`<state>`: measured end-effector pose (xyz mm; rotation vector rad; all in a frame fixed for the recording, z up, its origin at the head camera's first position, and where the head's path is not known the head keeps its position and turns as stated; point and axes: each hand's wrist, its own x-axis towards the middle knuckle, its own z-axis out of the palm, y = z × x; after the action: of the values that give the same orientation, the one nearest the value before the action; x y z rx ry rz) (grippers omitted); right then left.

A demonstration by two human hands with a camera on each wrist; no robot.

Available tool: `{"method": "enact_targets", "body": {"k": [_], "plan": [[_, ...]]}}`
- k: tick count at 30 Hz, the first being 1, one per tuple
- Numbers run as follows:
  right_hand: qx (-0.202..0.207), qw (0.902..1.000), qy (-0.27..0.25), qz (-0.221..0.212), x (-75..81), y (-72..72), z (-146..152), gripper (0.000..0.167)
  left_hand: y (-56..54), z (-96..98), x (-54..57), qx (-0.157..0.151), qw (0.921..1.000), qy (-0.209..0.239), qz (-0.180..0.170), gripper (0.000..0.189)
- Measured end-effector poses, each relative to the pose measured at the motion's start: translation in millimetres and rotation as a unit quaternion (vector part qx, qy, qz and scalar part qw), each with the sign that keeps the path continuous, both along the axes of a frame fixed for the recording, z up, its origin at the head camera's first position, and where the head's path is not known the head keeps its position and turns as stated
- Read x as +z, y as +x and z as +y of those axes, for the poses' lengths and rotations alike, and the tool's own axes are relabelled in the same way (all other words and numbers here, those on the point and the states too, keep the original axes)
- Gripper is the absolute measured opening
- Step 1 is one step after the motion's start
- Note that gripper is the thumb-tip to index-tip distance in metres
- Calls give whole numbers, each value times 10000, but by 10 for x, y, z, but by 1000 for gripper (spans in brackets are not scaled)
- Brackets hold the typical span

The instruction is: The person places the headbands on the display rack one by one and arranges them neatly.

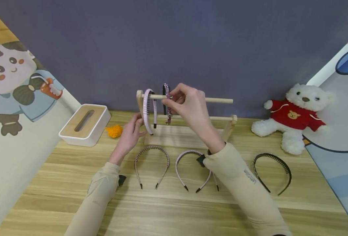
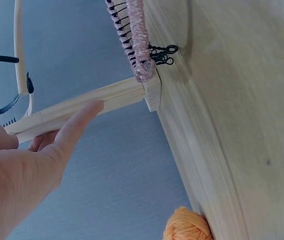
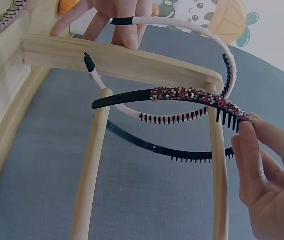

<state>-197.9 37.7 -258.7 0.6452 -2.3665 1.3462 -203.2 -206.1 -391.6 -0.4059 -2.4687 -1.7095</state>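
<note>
A wooden headband rack [image 1: 218, 100] with two horizontal rods stands at the back of the table. My right hand [image 1: 191, 105] pinches a headband covered in pink and red sparkles [image 1: 169, 118], which hangs over the upper rod; its black comb teeth show in the right wrist view. Nearer the rack's left end, a pale pink headband [image 1: 146, 111] hangs on the same rod. My left hand [image 1: 129, 132] holds the left wooden upright [image 2: 116, 95], thumb on one side and fingers on the other.
Several headbands lie in front of the rack: a braided one [image 1: 152, 148], a pale pink one [image 1: 178, 164] partly behind my right sleeve, and a black one [image 1: 286, 167]. A tissue box [image 1: 103, 123] and orange yarn [image 1: 114, 131] sit left, a white teddy bear [image 1: 295, 111] right.
</note>
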Motion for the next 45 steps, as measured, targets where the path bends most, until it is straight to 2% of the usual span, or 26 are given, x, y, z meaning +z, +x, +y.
{"method": "enact_targets", "body": {"k": [16, 27, 39, 45], "plan": [[109, 9984, 494, 263, -67, -11, -124, 23, 15, 12, 9, 41, 10000, -67, -11, 45], [77, 9980, 532, 324, -80, -11, -135, 32, 16, 23, 15, 35, 9999, -115, -21, 45], [117, 9990, 342, 266, -61, 50, -100, 23, 16, 27, 17, 21, 10000, -33, -21, 45], [72, 9989, 388, 241, -51, 92, -73, 26, 24, 31, 23, 15, 10000, 2, -1, 45]]}}
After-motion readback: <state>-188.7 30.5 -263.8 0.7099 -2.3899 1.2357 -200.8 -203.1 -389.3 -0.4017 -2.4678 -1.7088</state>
